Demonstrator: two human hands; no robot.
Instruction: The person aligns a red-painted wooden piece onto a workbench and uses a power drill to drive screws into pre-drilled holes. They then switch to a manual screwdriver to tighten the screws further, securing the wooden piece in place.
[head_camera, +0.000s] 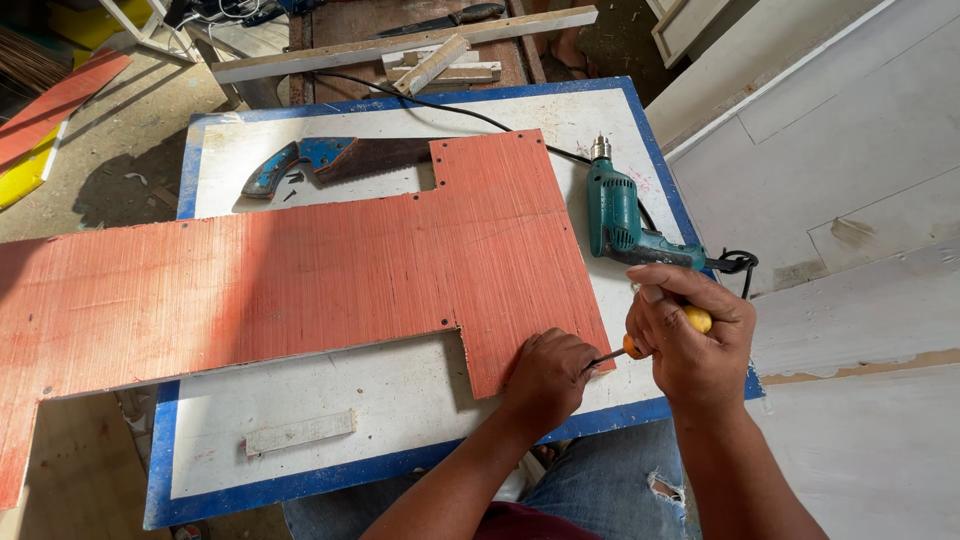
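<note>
While right hand (690, 345) grips screwdriver (640, 340) — shaft near-horizontal, tip leftward toward left hand (548, 375).

Nothing packaged, labelled or signed here.
No packages, no labels, no signs, no screens anywhere across the view, near or far.

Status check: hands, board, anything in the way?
Right hand grips screwdriver, tip at board corner. Left hand rests on that corner, at the tip. Drill beside board, saw partly under it; neither touches the hands.
</note>
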